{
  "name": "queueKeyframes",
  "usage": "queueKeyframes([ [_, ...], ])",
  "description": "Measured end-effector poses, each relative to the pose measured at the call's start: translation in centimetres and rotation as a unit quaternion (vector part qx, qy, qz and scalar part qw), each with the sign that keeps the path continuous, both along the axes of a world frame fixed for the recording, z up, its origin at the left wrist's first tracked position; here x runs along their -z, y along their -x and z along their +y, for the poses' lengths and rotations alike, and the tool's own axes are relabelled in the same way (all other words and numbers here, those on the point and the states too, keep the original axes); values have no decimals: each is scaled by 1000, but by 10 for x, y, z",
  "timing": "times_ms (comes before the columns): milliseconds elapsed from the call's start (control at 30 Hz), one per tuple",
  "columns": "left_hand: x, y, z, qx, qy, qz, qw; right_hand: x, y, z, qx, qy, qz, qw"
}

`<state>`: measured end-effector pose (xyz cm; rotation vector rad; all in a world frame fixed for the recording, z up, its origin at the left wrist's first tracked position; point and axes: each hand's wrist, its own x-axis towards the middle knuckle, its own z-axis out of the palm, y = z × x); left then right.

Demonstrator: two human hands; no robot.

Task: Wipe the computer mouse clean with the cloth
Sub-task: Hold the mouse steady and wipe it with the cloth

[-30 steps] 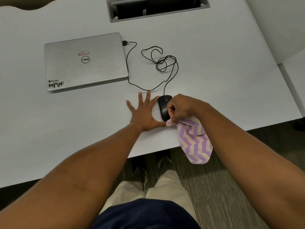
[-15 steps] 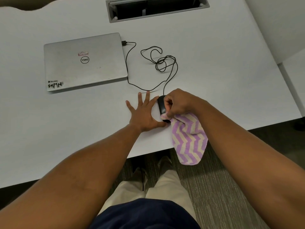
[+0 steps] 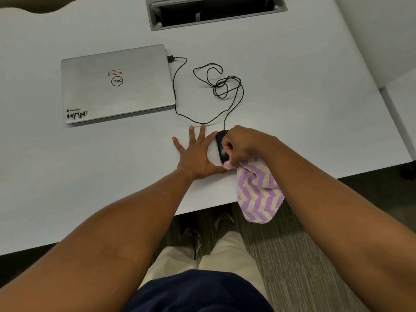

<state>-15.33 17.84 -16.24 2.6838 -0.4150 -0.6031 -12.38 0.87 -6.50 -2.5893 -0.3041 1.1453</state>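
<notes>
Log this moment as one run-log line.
step: wiping | right hand: grips cloth on mouse | left hand: flat on table beside mouse | laptop: closed

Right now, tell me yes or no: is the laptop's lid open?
No, the laptop lies closed and flat on the table, its silver lid with the logo facing up.

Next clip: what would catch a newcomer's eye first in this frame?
Probably the purple-and-cream zigzag cloth, gripped by the right hand and hanging over the near edge of the white table. That hand sits on the black mouse, while the left hand lies flat beside it, fingers spread. Farther left is a closed silver laptop, with the mouse cable looped beside it.
</notes>
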Motion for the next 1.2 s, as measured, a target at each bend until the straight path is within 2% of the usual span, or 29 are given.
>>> queueKeyframes([
  [267,1,0,1,0,-10,-1,1000,-1,-3,-22,15,42,24,999],
  [633,0,2,-2,5,-36,1,999,-4,-8,-33,64,-4,51,997],
  [933,-1,7,-17,-39,-32,1,999,-12,-22,-54,115,-12,13,993],
  [1200,-3,8,-20,-38,-49,2,998,2,-19,-59,136,-30,-2,990],
])
